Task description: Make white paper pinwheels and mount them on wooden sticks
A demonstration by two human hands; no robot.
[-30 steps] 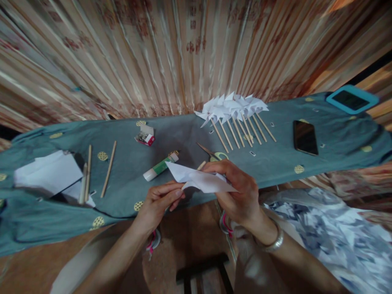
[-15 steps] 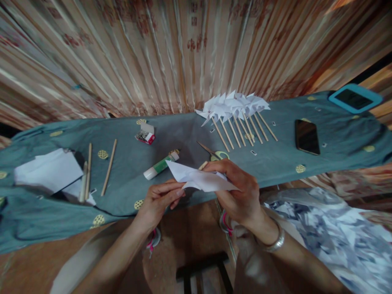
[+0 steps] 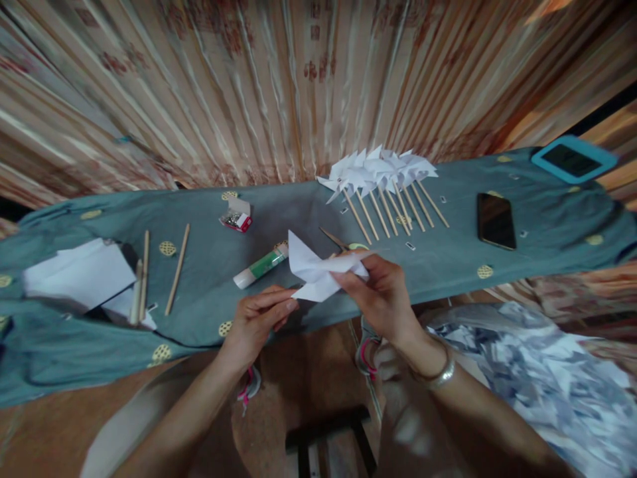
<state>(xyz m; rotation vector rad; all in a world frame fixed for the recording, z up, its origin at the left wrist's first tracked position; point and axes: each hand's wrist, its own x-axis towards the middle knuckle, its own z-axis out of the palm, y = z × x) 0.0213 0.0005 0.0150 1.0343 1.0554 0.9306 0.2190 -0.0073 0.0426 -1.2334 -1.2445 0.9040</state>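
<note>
A white paper pinwheel (image 3: 318, 271) is between my two hands, above the front edge of the table. My right hand (image 3: 385, 299) is closed on its right side, thumb over the folded paper. With thumb and fingers pinched together, my left hand (image 3: 259, 320) grips the lower-left tip of a blade. Whether a stick is behind the paper is hidden. Just beyond the pinwheel lie a green-and-white glue stick (image 3: 261, 265) and a pair of scissors (image 3: 336, 238), its handles partly covered by my right hand.
Finished pinwheels on sticks (image 3: 381, 172) lie in a row at the back. An open small box of pins (image 3: 237, 216), loose wooden sticks (image 3: 178, 269) and paper sheets (image 3: 79, 275) are leftward. A phone (image 3: 496, 220) and blue-framed device (image 3: 572, 159) lie right; paper scraps (image 3: 542, 378) fill a bag below.
The pinwheel has turned in my hands, one blade now pointing up and its face showing more. My right hand has shifted slightly and now covers the scissors' handles more.
</note>
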